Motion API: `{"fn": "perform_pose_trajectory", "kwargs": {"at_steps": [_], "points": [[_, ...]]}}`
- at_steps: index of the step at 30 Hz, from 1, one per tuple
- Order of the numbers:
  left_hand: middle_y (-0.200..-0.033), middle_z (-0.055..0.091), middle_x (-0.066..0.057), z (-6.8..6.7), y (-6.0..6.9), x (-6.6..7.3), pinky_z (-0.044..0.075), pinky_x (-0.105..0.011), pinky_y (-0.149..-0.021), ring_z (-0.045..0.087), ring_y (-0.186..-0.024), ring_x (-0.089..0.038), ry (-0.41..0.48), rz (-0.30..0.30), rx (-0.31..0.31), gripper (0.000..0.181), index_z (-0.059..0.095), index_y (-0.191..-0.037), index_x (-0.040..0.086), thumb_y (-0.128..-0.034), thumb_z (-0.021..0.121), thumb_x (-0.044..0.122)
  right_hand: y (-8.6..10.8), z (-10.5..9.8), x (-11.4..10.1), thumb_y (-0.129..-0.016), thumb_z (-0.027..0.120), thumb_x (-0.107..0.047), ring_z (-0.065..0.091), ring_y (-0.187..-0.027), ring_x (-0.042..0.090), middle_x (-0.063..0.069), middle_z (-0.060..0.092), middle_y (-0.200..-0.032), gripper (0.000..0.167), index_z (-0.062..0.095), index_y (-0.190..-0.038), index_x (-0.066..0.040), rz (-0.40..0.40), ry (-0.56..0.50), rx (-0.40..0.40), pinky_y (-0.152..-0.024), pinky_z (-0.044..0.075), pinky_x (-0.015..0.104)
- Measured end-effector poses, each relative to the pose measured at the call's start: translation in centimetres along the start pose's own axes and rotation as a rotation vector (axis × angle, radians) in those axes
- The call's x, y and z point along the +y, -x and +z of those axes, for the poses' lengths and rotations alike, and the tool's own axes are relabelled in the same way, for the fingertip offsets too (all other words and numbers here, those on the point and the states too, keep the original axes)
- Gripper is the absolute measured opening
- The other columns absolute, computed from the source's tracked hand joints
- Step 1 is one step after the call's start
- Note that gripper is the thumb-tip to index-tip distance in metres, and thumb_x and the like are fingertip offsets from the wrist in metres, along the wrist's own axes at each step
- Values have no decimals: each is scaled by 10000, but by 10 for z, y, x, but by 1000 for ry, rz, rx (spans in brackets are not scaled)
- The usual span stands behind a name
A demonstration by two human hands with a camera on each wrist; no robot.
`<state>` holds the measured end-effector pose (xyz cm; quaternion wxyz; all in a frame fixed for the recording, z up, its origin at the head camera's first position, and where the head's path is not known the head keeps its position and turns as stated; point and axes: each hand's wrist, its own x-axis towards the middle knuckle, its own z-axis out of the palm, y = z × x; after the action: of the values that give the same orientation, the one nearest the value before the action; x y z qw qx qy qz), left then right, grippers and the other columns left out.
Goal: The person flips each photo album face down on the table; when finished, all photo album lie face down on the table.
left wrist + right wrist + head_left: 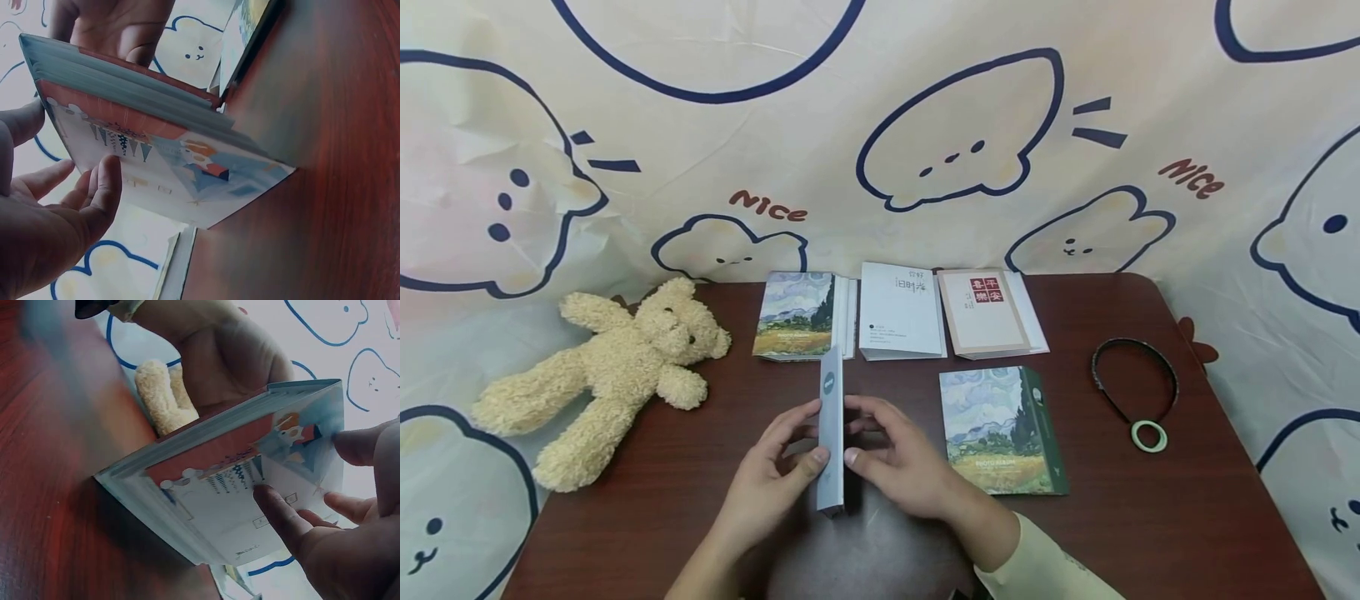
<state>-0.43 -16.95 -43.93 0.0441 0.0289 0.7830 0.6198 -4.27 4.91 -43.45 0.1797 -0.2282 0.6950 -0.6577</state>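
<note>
A light blue photo album [831, 433] stands upright at the front middle of the table, its narrow spine facing me. My left hand [773, 475] holds it from the left, thumb near the spine and fingers against the cover. From the right, my right hand [910, 467] holds the other side in the same way. In the left wrist view the album [156, 150] shows an illustrated cover with small pennants and layered page edges. The right wrist view has the album's [231, 487] lower edge on the tabletop.
Behind stand three albums: a landscape one [793, 312], a white one [901, 312] and a beige one [985, 308]. Another landscape album [988, 425] lies right of my hands. A plush bear [632, 367] lies left; a black cord with a pale green ring [1148, 436] lies right.
</note>
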Motion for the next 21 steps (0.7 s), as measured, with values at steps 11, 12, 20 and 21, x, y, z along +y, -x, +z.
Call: {"fn": "perform_pose_trajectory", "kwargs": {"at_steps": [11,12,20,21], "points": [[-1471,487,-52,12,-4,-3,577,-336,-941,548,-1267,-294,23,33,-36,601,535,-1505,234,-956,773,178,5,-12,-1,-1028,657,-153,563,-1301,356,210,521,-1432,577,410,-1543,-74,23,-42,17,-983,553,327],[-1477,484,-52,13,-4,-3,577,-335,-940,549,-1268,-302,24,29,-41,601,536,-1503,238,-955,774,175,6,-13,0,-1029,655,-150,564,-1302,359,212,523,-1436,579,403,-1545,-73,19,-43,18,-981,554,328],[-1489,480,-18,18,-9,-4,569,-320,-941,537,-1273,-319,-1,-36,-74,587,559,-1482,256,-949,777,139,10,-21,2,-1027,650,-108,554,-1313,367,213,514,-1467,626,334,-1567,-75,17,-63,30,-967,565,347],[-1490,480,-11,19,-9,-5,570,-322,-939,535,-1272,-322,-8,-44,-78,579,566,-1475,258,-949,777,136,11,-21,3,-1028,648,-107,553,-1313,367,210,514,-1466,627,332,-1567,-72,19,-62,34,-967,565,344]]}}
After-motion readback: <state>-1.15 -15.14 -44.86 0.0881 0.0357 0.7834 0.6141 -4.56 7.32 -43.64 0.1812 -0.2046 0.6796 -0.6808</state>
